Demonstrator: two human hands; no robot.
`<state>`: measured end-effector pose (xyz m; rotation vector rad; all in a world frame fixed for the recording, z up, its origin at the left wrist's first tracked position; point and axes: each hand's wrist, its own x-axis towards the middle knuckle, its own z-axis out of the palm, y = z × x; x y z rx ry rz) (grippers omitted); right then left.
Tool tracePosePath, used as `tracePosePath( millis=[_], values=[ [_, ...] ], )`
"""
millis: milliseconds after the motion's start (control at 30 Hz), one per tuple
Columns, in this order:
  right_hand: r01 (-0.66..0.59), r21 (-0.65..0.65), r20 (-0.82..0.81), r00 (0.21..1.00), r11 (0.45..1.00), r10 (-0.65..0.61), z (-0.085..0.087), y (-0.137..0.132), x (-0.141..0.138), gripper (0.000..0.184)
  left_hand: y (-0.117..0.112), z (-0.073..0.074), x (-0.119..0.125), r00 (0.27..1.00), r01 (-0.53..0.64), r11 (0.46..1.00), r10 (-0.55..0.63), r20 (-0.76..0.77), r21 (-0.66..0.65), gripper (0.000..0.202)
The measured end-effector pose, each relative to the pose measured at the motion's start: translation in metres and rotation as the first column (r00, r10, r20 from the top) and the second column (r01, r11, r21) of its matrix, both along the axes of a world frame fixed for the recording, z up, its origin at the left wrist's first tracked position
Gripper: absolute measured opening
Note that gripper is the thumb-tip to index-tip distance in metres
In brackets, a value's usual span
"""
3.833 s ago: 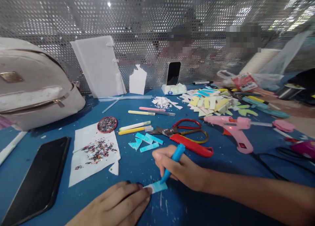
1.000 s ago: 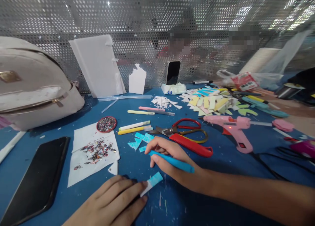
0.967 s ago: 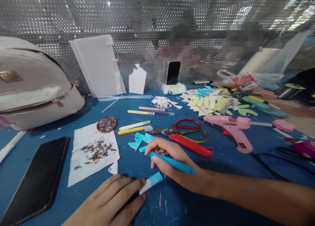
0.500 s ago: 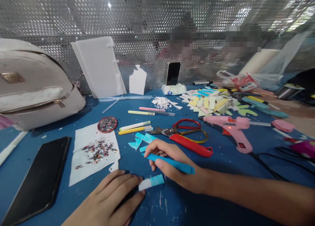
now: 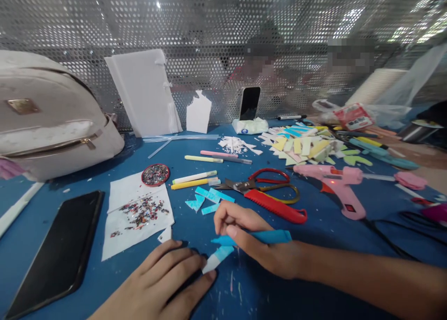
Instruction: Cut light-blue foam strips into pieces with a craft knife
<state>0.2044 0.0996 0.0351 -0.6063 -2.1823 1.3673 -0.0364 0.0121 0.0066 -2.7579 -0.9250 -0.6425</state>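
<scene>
My right hand is closed around a blue marker, its tip pointing left, just above a small strip. The strip is part blue, part white. At the strip's white end, my left hand pinches it between fingertips, the other fingers resting on the blue table. Several blue-coloured pieces lie just beyond my right hand. Near them are scissors with red and yellowish handles and a red-handled cutter.
On the left are a backpack, a black phone and paper with glitter. Several pens lie mid-table. A pink glue gun with its cable and a pile of cut strips are at right. Another phone stands behind.
My right hand has drawn slightly right, and the marker's tip is now over the strip's blue end. The strip has tilted, its blue end turned upward. The view has shifted slightly.
</scene>
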Motion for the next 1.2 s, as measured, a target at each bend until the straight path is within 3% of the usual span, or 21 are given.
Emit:
tracePosePath(
  millis=[133, 200, 333, 600, 900, 1033, 1133, 1200],
  values=[
    [0.047, -0.1, 0.069, 0.997, 0.994, -0.04, -0.003, 0.001, -0.003, 0.03, 0.002, -0.004, -0.001, 0.996, 0.049, 0.996, -0.054, 0.075, 0.07, 0.04],
    [0.052, -0.068, 0.094, 0.995, 0.996, -0.045, -0.003, 0.003, -0.005, 0.035, 0.004, 0.001, -0.002, 0.997, 0.063, 0.998, -0.064, -0.049, -0.006, 0.038],
    [0.061, -0.034, 0.108, 0.993, 0.998, -0.057, -0.004, 0.004, -0.008, 0.032, 0.003, 0.011, -0.006, 0.993, 0.071, 0.997, -0.074, -0.097, -0.033, 0.036],
    [0.032, 0.002, 0.116, 0.993, 0.999, -0.032, -0.008, 0.002, -0.005, 0.032, -0.002, 0.005, -0.009, 0.986, 0.057, 0.996, -0.067, -0.155, -0.07, 0.038],
    [0.002, 0.013, 0.127, 0.992, 1.0, -0.003, -0.006, 0.003, -0.004, 0.034, -0.001, 0.006, -0.007, 0.988, 0.065, 0.995, -0.074, -0.136, -0.069, 0.037],
    [-0.003, 0.014, 0.124, 0.992, 1.0, 0.002, -0.005, 0.003, -0.004, 0.035, 0.001, 0.007, -0.005, 0.998, 0.063, 0.998, -0.063, 0.012, 0.012, 0.039],
    [-0.006, 0.018, 0.128, 0.992, 1.0, 0.004, -0.005, 0.003, -0.004, 0.036, 0.001, 0.006, -0.004, 0.992, 0.07, 0.996, -0.076, -0.101, -0.055, 0.036],
    [-0.009, 0.024, 0.135, 0.991, 1.0, 0.005, -0.005, 0.003, -0.004, 0.036, 0.0, 0.001, -0.004, 0.996, 0.056, 0.998, -0.058, -0.062, -0.031, 0.036]
  ],
)
